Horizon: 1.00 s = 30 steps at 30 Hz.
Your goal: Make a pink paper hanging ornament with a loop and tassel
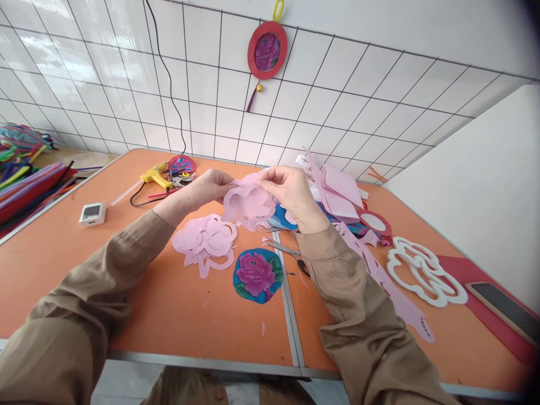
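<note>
My left hand point(214, 187) and my right hand point(287, 188) both pinch the upper edge of a pink cutout piece point(248, 205) with a scalloped outline, held up over the table. It looks like thin felt or paper. Below it on the left lies a loose pile of similar pink cutouts point(208, 239). A round fabric piece with a purple rose on blue point(258, 275) lies flat in front of me. Scissors point(291, 250) with dark handles rest under my right wrist, partly hidden by the sleeve.
A yellow glue gun point(157, 175) and a small white device point(92, 214) stand left. On the right are folded pink sheets point(337, 191), a red ring point(374, 223), white cloud-shaped cutouts point(422, 273) and a phone point(504, 309). A rose ornament point(267, 50) hangs on the tiled wall.
</note>
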Motion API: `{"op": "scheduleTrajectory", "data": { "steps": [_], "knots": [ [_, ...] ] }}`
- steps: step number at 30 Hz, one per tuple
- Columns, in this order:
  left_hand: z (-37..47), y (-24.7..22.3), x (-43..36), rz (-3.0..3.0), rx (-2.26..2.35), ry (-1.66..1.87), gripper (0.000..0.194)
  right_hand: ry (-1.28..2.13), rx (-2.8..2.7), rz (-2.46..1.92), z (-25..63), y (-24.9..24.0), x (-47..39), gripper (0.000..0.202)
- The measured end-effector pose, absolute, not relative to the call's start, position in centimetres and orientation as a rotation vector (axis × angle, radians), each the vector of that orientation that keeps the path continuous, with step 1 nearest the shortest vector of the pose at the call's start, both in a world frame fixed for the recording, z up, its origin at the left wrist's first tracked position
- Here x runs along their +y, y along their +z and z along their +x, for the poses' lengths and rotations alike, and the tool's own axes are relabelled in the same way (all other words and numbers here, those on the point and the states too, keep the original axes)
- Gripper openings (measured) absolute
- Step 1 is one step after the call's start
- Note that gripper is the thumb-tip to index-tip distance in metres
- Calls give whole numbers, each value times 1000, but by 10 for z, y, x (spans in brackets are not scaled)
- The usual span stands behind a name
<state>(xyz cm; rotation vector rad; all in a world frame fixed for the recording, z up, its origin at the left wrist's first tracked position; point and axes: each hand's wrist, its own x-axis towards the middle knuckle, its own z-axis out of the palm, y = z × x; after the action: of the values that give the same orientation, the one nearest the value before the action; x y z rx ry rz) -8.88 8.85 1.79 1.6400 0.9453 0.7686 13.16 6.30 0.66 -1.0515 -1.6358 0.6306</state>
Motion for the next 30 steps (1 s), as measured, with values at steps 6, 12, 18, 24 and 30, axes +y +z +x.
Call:
{"op": "scheduleTrajectory", "data": {
  "steps": [6, 12, 18, 24, 30],
  "knots": [
    [-92, 23, 82, 1948, 896, 943, 38, 513, -1668, -964, 132, 11, 62, 11],
    [-100, 24, 92, 1588, 712, 838, 72, 649, -1578, -818, 135, 22, 57, 23],
    [-88, 2, 96, 1441, 654, 536, 68, 861, -1490, -738, 135, 17, 56, 62],
    [-70, 5, 65, 1333, 442, 526, 60, 945, -1478, -753, 132, 5, 55, 71],
    [-63, 1, 60, 1268, 439, 574, 52, 906, -1546, -803, 138, -15, 58, 49]
  ]
}}
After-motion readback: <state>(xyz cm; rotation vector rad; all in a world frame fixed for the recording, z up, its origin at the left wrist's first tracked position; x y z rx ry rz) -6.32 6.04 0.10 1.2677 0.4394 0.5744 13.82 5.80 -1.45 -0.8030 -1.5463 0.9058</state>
